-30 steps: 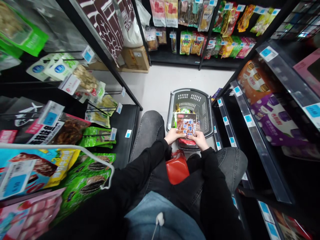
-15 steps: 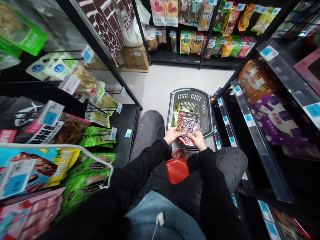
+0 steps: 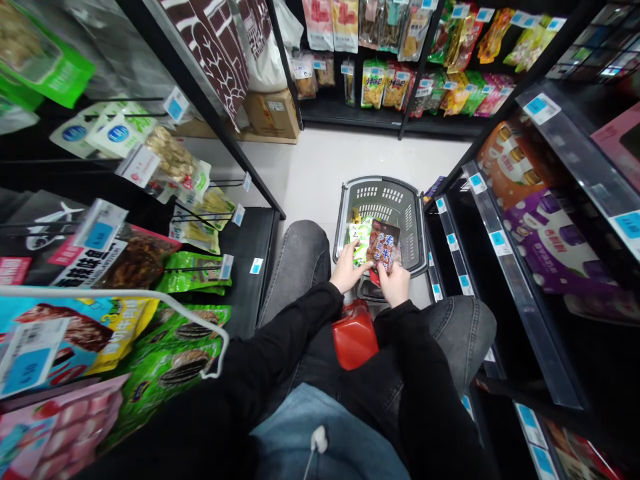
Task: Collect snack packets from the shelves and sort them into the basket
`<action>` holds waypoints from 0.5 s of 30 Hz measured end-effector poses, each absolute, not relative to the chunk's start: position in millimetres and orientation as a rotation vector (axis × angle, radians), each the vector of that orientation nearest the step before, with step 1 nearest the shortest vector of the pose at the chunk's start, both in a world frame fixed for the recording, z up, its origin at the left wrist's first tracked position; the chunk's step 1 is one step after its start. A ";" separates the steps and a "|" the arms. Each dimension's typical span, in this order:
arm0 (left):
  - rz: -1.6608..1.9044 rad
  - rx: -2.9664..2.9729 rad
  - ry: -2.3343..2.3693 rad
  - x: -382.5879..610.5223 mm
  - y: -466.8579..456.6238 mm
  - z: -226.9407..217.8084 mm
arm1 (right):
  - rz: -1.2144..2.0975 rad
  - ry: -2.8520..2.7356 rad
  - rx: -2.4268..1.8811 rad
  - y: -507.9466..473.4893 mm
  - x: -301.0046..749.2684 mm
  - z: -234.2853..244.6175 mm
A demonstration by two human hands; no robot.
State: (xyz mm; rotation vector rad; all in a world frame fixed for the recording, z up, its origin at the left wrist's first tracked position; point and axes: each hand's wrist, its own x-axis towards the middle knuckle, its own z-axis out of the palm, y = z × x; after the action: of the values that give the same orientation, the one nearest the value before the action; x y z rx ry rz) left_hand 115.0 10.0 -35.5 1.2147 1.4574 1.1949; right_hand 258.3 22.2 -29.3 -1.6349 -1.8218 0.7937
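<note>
A brown snack packet point(image 3: 386, 239) with blue and white lettering is held by its lower edge in my right hand point(image 3: 395, 283). Thumb and fingers pinch it over the near side of the grey shopping basket point(image 3: 423, 220). My left hand point(image 3: 346, 269) is beside the packet, its fingers apart, over green and white packets point(image 3: 360, 240) in the basket. The left thumb points toward the brown packet; whether it touches is unclear. Something red shows just under the brown packet, partly hidden by my hands.
A red glossy object point(image 3: 355, 337) sits between my legs. Hanging snack bags point(image 3: 175, 367) and wire hooks crowd my left. Shelves with boxed goods point(image 3: 545, 233) stand close on the right. Beyond the basket are pale floor point(image 3: 320, 160) and a rack of snacks point(image 3: 373, 83).
My left hand has let go of the brown packet and moved slightly left, its fingers spreading. The packet has shifted right and tilted in my right hand, uncovering more of the green packets.
</note>
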 end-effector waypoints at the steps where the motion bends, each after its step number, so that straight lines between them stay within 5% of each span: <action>1: 1.182 1.211 1.367 116.5 9.1 -34.7 | 0.650 -1.940 -1.657 18.1 254.7 -27.6; 6: 1.102 0.951 1.111 117.4 9.3 -32.3 | 0.465 -2.463 -1.218 8.0 243.8 -19.6; 10: 1.160 0.707 1.075 112.7 13.9 -34.8 | 0.599 -1.999 -1.376 23.6 257.1 -25.6; 15: 1.095 0.778 1.137 110.1 15.2 -34.1 | 1.397 -1.531 -1.344 40.4 274.9 -40.6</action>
State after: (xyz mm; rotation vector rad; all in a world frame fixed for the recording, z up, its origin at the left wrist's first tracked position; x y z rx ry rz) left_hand 110.1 15.2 -34.1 0.7781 1.1366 1.0953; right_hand 274.9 40.4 -40.6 -1.3442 -1.5307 1.3967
